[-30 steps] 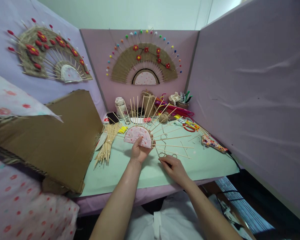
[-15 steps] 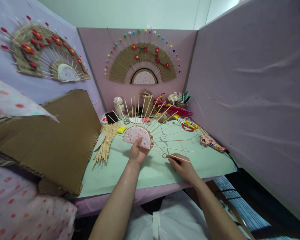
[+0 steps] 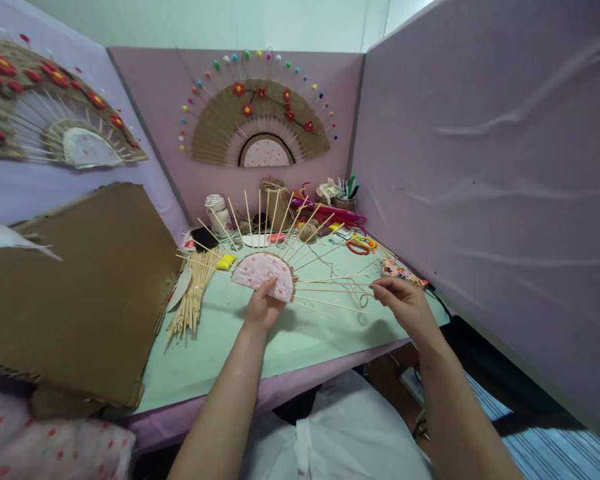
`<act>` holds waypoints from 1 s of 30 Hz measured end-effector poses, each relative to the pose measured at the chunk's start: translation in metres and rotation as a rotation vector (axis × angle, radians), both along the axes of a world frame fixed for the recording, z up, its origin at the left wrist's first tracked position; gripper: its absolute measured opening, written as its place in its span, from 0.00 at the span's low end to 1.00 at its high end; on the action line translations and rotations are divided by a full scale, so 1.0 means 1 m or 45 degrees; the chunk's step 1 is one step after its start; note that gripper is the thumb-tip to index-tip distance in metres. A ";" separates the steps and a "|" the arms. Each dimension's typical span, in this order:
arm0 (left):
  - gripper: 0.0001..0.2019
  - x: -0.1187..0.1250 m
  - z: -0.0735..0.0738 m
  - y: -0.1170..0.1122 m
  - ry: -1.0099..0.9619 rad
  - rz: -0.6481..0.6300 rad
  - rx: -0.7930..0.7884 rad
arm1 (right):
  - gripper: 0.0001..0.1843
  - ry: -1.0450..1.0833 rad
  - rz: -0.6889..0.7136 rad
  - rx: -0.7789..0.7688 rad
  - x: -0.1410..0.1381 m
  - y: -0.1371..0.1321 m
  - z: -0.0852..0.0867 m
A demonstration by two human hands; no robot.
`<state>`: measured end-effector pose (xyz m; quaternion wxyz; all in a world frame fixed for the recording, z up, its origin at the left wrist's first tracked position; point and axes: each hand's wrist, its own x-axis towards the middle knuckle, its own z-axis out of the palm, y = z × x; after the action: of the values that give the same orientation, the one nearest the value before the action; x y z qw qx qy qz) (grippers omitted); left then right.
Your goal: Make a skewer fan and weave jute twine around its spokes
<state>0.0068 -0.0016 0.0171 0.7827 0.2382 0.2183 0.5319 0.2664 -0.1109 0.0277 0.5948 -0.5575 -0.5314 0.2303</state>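
My left hand [image 3: 261, 308] grips the lower edge of a pink spotted half-circle fan base [image 3: 263, 272] with thin wooden skewers [image 3: 300, 250] fanning out from its rim, held just above the pale green table [image 3: 300, 333]. My right hand [image 3: 405, 301] is raised to the right of the skewer tips, fingers pinched on a strand of jute twine [image 3: 357, 293] that runs back toward the fan's lower right edge.
A loose bundle of skewers [image 3: 193, 293] lies left of the fan. A large cardboard sheet [image 3: 75, 287] leans at the left. Twine ball [image 3: 307, 232], white jar [image 3: 217, 211], scissors [image 3: 357, 244], pen cup [image 3: 344, 198] sit at the back. Finished fans [image 3: 260, 127] hang on purple partitions.
My right hand has moved from the table beside the fan up and out to the right, drawing the twine taut. The left hand keeps its hold. The view has swung right.
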 end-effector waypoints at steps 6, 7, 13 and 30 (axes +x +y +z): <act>0.17 0.000 -0.001 -0.001 0.066 -0.030 0.016 | 0.12 0.107 0.029 -0.023 0.003 0.003 0.010; 0.17 0.001 -0.002 -0.001 0.075 -0.028 0.008 | 0.12 0.125 0.021 -0.014 0.003 0.004 0.012; 0.19 0.002 -0.006 0.002 0.102 0.039 -0.031 | 0.10 -0.038 -0.041 0.086 0.002 -0.002 0.022; 0.14 -0.004 0.004 0.001 -0.243 0.088 -0.080 | 0.11 -0.593 0.380 -0.119 -0.066 0.007 -0.046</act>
<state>0.0024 -0.0006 0.0209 0.7883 0.1543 0.1674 0.5716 0.2003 -0.1043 -0.0185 0.3896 -0.5378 -0.7189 0.2054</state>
